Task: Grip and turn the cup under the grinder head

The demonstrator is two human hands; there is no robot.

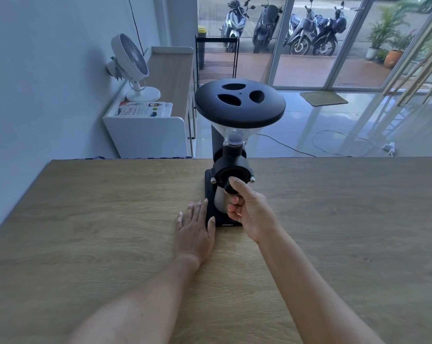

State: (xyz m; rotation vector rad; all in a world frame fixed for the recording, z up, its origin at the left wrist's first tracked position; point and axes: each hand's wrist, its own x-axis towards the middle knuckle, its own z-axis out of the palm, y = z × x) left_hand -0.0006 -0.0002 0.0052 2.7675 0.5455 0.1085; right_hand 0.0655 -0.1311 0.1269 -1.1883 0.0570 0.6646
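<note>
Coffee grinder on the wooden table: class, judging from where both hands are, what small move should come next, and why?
Probably a slight turn of the front knob. The right hand already pinches it, thumb on top, fingers curled beneath, while the left hand lies flat on the table against the coffee grinder base, bracing it. The metal cup sits beneath.

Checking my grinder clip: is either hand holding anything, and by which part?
The right hand pinches the round black knob on the grinder front. The left hand lies flat on the table, touching the grinder's base, holding nothing.
</note>
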